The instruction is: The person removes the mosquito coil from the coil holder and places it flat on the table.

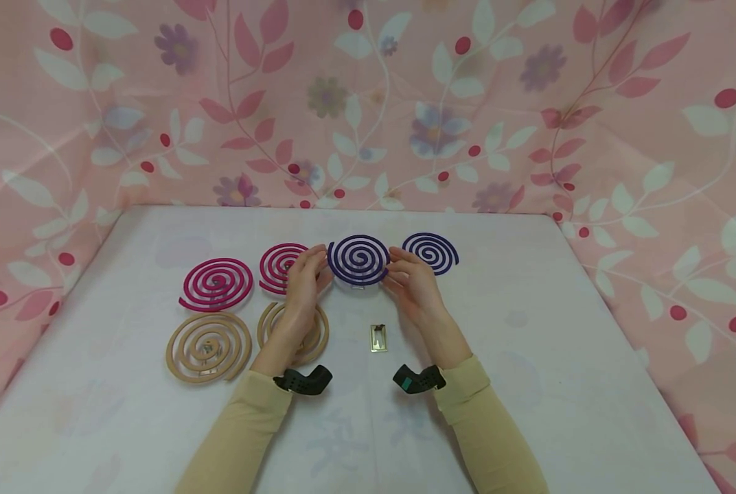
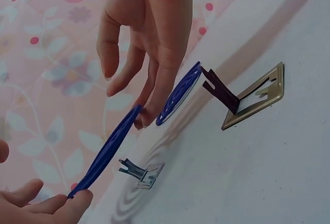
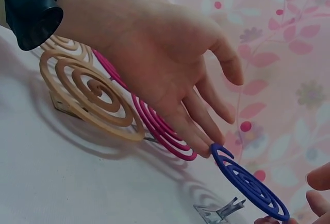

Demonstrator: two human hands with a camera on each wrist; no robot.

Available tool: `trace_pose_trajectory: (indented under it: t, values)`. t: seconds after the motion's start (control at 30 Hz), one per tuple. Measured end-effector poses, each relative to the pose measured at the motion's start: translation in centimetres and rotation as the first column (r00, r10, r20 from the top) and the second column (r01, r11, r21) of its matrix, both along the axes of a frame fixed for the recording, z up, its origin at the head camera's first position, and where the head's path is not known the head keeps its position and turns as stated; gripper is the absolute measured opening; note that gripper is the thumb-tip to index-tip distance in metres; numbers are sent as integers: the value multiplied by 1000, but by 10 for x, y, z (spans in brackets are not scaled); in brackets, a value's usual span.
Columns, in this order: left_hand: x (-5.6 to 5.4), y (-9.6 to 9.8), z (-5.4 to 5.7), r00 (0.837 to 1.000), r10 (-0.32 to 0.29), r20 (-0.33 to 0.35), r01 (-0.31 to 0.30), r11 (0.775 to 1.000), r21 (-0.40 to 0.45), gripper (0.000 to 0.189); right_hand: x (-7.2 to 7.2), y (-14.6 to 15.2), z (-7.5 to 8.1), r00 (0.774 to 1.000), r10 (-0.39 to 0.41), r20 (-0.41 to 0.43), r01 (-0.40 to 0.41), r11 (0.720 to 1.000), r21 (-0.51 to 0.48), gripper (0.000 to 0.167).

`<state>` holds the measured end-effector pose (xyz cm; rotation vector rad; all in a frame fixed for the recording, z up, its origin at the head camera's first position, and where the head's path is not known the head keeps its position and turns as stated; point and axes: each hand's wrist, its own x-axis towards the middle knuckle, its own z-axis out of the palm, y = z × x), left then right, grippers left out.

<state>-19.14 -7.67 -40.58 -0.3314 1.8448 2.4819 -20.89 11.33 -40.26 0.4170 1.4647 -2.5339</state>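
A dark blue mosquito coil [image 1: 360, 260] is held level between both hands, above a small metal stand [image 2: 142, 175] with an upright prong. My left hand [image 1: 305, 288] touches the coil's left edge with its fingertips, fingers fairly straight and thumb apart, as the right wrist view shows. On the opposite edge rest the fingers of my right hand [image 1: 412, 281], likewise extended with the thumb away from the coil. Nearer to me, between the wrists, a brass-coloured stand [image 1: 377, 338] lies on the table with its prong raised.
To the right behind my right hand sits another blue coil [image 1: 431, 253]. Two pink coils [image 1: 217, 284] [image 1: 275, 264] and two tan coils [image 1: 209, 347] [image 3: 93, 92] stand on stands at left, partly behind my left arm. A white cloth covers the table [image 1: 529, 412]; floral curtains surround it.
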Motion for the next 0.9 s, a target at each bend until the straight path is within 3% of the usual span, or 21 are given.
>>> trace_pose_trajectory:
  t: [0.2, 0.57, 0.9]
  values:
    - [0, 1, 0, 998, 53, -30, -54, 998, -21, 42, 2, 2, 5, 1000, -25, -18, 26, 999, 31, 54]
    - [1, 0, -1, 998, 46, -45, -52, 987, -151, 49, 2, 4, 7, 999, -47, -28, 49, 996, 68, 50]
    - [0, 1, 2, 998, 60, -30, -62, 995, -79, 45, 2, 6, 12, 997, -60, -51, 62, 997, 34, 49]
